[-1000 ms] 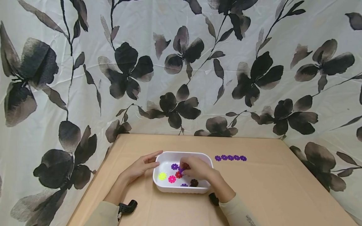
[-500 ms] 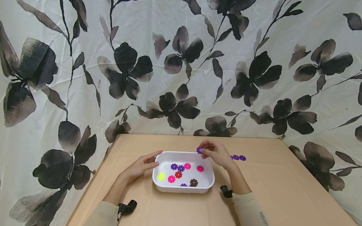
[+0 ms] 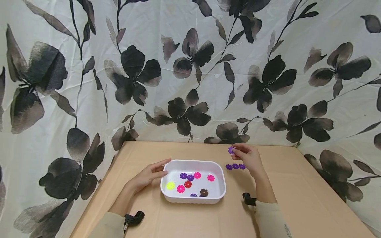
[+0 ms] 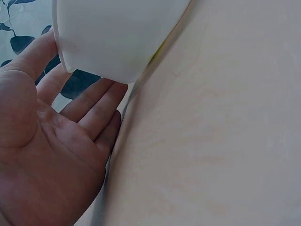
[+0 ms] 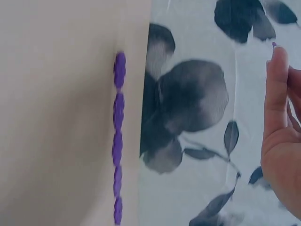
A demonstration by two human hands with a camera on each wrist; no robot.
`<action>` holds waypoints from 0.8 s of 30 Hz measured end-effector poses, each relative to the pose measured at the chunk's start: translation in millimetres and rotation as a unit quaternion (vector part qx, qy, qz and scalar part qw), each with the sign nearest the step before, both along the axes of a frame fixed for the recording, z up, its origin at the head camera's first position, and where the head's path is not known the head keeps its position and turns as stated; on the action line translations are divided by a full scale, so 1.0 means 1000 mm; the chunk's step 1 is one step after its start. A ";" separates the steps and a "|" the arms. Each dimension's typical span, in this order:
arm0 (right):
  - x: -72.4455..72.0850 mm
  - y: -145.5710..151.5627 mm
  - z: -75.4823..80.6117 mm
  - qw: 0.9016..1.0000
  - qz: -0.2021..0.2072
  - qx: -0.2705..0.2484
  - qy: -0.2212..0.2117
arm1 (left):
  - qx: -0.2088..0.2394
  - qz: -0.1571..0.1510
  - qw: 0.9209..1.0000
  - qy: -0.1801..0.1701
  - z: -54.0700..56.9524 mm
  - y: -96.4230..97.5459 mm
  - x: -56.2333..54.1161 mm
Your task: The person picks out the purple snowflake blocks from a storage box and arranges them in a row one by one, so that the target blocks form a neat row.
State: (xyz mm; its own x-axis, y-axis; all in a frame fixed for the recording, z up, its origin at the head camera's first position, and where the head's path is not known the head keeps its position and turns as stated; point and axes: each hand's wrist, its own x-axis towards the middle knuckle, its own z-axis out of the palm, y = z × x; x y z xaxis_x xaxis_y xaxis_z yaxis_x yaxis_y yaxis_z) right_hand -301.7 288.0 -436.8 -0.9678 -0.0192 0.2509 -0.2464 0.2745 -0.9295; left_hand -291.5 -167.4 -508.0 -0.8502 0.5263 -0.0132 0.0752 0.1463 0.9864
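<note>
My right hand [image 3: 235, 152] is raised above the far right part of the tan table [image 3: 291, 198] and pinches a purple flower disc [image 3: 230, 150] between thumb and fingers. Just below it, a short row of purple discs [image 3: 235, 166] lies flat on the table; the right wrist view shows this row of purple discs [image 5: 117, 136] edge-on, with my right hand [image 5: 281, 141] off to its right. My left hand [image 3: 160, 168] rests with straight fingers against the left end of a white tray [image 3: 193, 200]. The left wrist view has the tray's corner [image 4: 113, 33] on my left hand's fingers [image 4: 89, 108].
Inside the tray lie several flower discs: yellow [image 3: 170, 185], pink [image 3: 180, 188], red [image 3: 188, 184], purple [image 3: 183, 175], brown [image 3: 203, 192]. A flower-printed curtain [image 3: 190, 66] hangs close behind and beside the table. Bare tabletop [image 4: 211, 141] lies in front of the tray.
My right hand came up out of the tray with a purple disc and moved right and back, to above the row of purple discs. The left hand and tray stayed still.
</note>
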 end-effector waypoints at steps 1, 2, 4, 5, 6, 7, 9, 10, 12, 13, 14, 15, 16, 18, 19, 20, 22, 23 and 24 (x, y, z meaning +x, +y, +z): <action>0.000 0.004 -0.001 1.000 -0.012 -0.001 0.000 | 0.000 0.000 1.000 0.000 0.000 0.000 0.000; 0.000 0.009 -0.002 1.000 -0.021 0.000 0.001 | 0.000 0.000 1.000 0.000 0.000 0.000 0.000; 0.000 0.019 -0.003 0.999 -0.038 0.005 0.001 | 0.000 0.000 1.000 -0.001 0.000 0.000 0.000; 0.000 0.024 -0.004 0.999 -0.047 0.010 0.000 | 0.000 0.001 1.000 -0.001 0.000 0.000 0.000; 0.000 0.029 -0.005 0.998 -0.057 0.014 -0.003 | 0.000 0.001 1.000 -0.001 -0.001 0.000 -0.001; 0.000 0.034 -0.006 0.997 -0.069 0.016 -0.007 | 0.000 0.001 1.000 -0.001 0.000 0.000 -0.001; 0.001 0.044 -0.008 0.995 -0.092 0.021 -0.016 | 0.000 -0.002 1.000 0.002 -0.001 0.000 -0.001; 0.001 0.051 -0.010 0.994 -0.104 0.022 -0.022 | 0.000 -0.002 1.000 0.004 -0.001 0.000 -0.001; 0.000 0.062 -0.014 0.990 -0.134 0.023 -0.035 | 0.000 -0.001 1.000 0.004 -0.001 0.001 -0.002; 0.000 0.068 -0.016 0.988 -0.148 0.022 -0.042 | 0.000 0.000 1.000 0.004 -0.001 0.001 -0.002; -0.001 0.074 -0.018 0.985 -0.162 0.024 -0.049 | 0.000 0.000 1.000 0.003 -0.001 0.001 -0.002; -0.001 0.079 -0.021 0.983 -0.172 0.025 -0.057 | 0.000 0.003 1.000 0.002 -0.001 0.001 -0.002; -0.001 0.083 -0.022 0.981 -0.182 0.029 -0.066 | -0.001 0.004 1.000 0.001 -0.001 0.001 -0.002; -0.001 0.091 -0.025 0.977 -0.193 0.045 -0.083 | -0.001 0.006 1.000 0.001 -0.001 0.001 -0.002; -0.001 0.094 -0.027 0.975 -0.196 0.056 -0.091 | -0.002 0.006 1.000 0.001 -0.001 0.001 -0.002; 0.000 0.097 -0.029 0.973 -0.197 0.067 -0.098 | -0.002 0.006 1.000 0.001 -0.002 0.001 -0.002; 0.001 0.102 -0.033 0.970 -0.197 0.090 -0.111 | -0.003 0.008 1.000 0.001 -0.002 0.002 -0.003; 0.002 0.104 -0.035 0.968 -0.197 0.098 -0.121 | -0.004 0.008 1.000 0.001 -0.002 0.003 -0.003; 0.002 0.106 -0.037 0.966 -0.199 0.106 -0.129 | -0.004 0.009 1.000 0.001 -0.002 0.003 -0.003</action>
State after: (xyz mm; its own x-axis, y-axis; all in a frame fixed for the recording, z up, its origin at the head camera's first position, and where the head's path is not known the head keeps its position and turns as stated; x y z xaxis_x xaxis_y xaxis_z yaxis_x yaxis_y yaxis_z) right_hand -299.5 394.1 -473.5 -0.9388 0.3431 0.0310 0.1508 0.4902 -0.8585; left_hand -294.5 -164.4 -509.6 -0.8593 0.5113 -0.0149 0.0754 0.1556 0.9849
